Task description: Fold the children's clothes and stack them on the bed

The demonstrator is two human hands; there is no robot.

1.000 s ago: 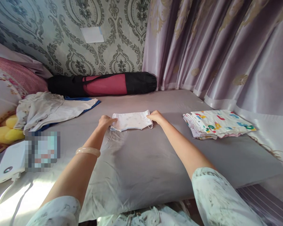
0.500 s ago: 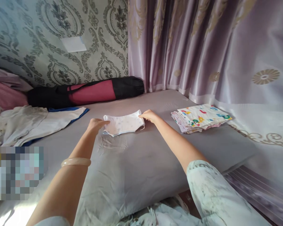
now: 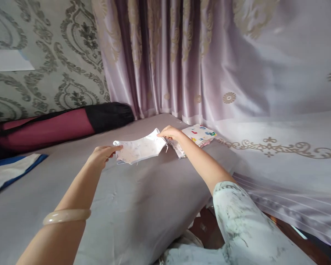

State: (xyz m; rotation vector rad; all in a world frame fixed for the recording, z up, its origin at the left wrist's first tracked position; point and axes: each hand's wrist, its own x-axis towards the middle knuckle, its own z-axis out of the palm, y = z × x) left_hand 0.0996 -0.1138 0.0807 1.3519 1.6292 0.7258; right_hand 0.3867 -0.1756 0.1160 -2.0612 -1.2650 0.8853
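Observation:
A small white garment (image 3: 142,148) with a faint print and pale blue edging is stretched between my two hands, folded over on itself. Its left end is pinched in my left hand (image 3: 103,154), fingers closed. At the upper right corner, my right hand (image 3: 169,133) grips it between thumb and fingers. A thin tie or thread hangs near that corner. Just beyond my right forearm lies a stack of folded clothes (image 3: 197,133), the top one white with colourful letters; my arm hides part of it. Whether the garment touches the bed sheet is hard to tell.
The grey bed sheet (image 3: 118,206) spreads beneath my arms. A black and maroon roll bag (image 3: 52,127) lies along the wall. White and blue clothing (image 3: 13,169) rests at the left. Purple curtains (image 3: 160,73) hang behind, and the bed's edge drops off at lower right.
My view has turned right. Both hands, still gripping the garment, have carried it rightward toward the folded stack, which my right forearm now partly covers.

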